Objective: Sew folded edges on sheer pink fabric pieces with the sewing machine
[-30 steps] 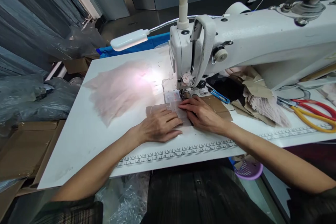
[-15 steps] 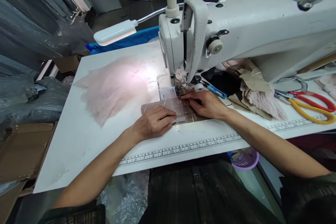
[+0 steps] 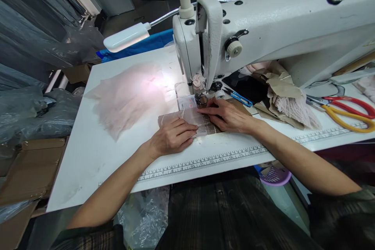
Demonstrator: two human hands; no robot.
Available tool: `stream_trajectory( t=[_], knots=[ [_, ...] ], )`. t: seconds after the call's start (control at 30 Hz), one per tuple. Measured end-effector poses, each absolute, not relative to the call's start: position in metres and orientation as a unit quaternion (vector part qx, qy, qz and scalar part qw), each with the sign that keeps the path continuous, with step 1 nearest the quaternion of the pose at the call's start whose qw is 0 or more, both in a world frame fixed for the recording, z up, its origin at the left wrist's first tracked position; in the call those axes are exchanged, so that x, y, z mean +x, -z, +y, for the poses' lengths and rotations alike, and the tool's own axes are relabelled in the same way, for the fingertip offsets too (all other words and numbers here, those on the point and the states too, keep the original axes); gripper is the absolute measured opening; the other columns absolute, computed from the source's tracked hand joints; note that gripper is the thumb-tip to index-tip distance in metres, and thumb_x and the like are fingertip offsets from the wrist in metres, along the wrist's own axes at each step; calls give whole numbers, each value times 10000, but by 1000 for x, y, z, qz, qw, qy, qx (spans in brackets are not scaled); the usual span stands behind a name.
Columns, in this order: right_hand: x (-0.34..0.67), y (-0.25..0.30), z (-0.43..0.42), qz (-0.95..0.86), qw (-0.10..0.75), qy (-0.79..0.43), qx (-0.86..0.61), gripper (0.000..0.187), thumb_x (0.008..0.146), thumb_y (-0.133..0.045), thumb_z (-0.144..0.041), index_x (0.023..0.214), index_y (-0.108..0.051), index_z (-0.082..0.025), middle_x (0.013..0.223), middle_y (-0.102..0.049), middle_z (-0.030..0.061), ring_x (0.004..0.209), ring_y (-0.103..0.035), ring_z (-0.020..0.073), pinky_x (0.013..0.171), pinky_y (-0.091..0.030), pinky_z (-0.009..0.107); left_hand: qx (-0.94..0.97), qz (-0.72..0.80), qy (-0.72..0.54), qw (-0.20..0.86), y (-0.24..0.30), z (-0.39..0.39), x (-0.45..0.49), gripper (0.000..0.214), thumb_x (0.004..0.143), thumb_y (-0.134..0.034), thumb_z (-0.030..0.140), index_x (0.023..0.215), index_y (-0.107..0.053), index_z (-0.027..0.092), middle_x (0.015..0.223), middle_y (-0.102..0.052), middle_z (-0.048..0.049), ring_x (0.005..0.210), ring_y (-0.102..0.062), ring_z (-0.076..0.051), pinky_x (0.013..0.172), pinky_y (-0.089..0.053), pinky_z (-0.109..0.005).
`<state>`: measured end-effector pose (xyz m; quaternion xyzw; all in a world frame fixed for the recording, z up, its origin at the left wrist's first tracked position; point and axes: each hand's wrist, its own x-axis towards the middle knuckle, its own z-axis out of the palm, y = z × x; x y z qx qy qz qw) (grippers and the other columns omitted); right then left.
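Note:
A white sewing machine (image 3: 263, 27) stands on a white table (image 3: 88, 156). In front of its presser foot (image 3: 201, 99) lies a sheer pale fabric piece (image 3: 193, 119) over a brown patch on the table. My left hand (image 3: 172, 136) lies flat on the near left part of the fabric, fingers stretched out. My right hand (image 3: 227, 115) presses the fabric just right of the presser foot, fingers extended toward the needle.
A stack of sheer pink fabric pieces (image 3: 125, 95) lies at the left under a white gooseneck lamp (image 3: 125, 37). Blue thread snips (image 3: 237, 97), brown paper scraps with pink fabric (image 3: 287, 105) and red and yellow scissors (image 3: 348, 111) lie right. A ruler strip (image 3: 205, 162) runs along the near edge.
My right hand has slid forward toward the presser foot with the fabric. The left hand has stayed flat on the piece. The view has shifted a little closer to the machine.

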<state>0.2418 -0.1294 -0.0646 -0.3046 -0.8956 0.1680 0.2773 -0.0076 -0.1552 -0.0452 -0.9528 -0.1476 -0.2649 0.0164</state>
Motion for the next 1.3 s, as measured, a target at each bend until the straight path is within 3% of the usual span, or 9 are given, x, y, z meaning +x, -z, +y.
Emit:
stream_trajectory(
  t=[0.17,0.5,0.77,0.9,1.0,1.13,1.3],
  knots=[
    [246,59,-133,-895,261,-176,-317,425,876,-448,-115,1218,-675,-227,1061,-571,109,964,-564,226,889,-520,408,-949,-146,279,14,45,-155,-7,72,881,-587,162,925,-636,134,959,-740,-72,777,-679,-159,670,-572,-326],
    [246,59,-134,-897,247,-171,-323,422,880,-440,-111,1219,-674,-204,1067,-552,128,982,-549,236,903,-514,431,-951,-147,273,12,48,-155,-7,72,873,-606,169,917,-646,129,941,-741,-73,783,-677,-167,676,-569,-330],
    [250,55,-138,-917,239,-194,-255,366,911,-465,-150,1183,-691,-242,1092,-551,119,1056,-531,250,943,-487,452,-950,-157,269,14,48,-156,-6,68,869,-594,181,892,-651,150,937,-742,-51,778,-661,-156,696,-532,-320],
    [249,56,-139,-917,231,-184,-269,357,916,-460,-151,1155,-702,-257,1090,-541,115,1045,-533,249,925,-500,452,-945,-187,267,17,40,-158,-9,320,865,-587,444,959,-656,146,972,-733,-77,769,-631,-183,695,-469,-360],
    [249,57,-139,-914,231,-185,-276,363,900,-479,-144,1174,-692,-251,1100,-538,115,1037,-540,249,921,-505,451,-934,-238,264,32,35,-152,-14,572,875,-435,646,1029,-652,140,1036,-714,-109,788,-597,-218,675,-414,-381],
    [248,58,-140,-912,234,-184,-281,359,901,-485,-147,1177,-689,-251,1121,-540,119,1040,-546,255,918,-512,462,-934,-280,218,29,37,-141,-17,669,922,-299,682,1123,-631,137,1159,-675,-127,852,-574,-235,700,-400,-385],
    [248,59,-140,-914,232,-180,-282,351,906,-490,-149,1181,-690,-236,1121,-532,128,1042,-538,258,922,-504,461,-938,-276,210,-3,44,-137,-17,611,938,-369,640,1153,-610,121,1162,-665,-138,907,-590,-237,751,-447,-389]
  ],
)
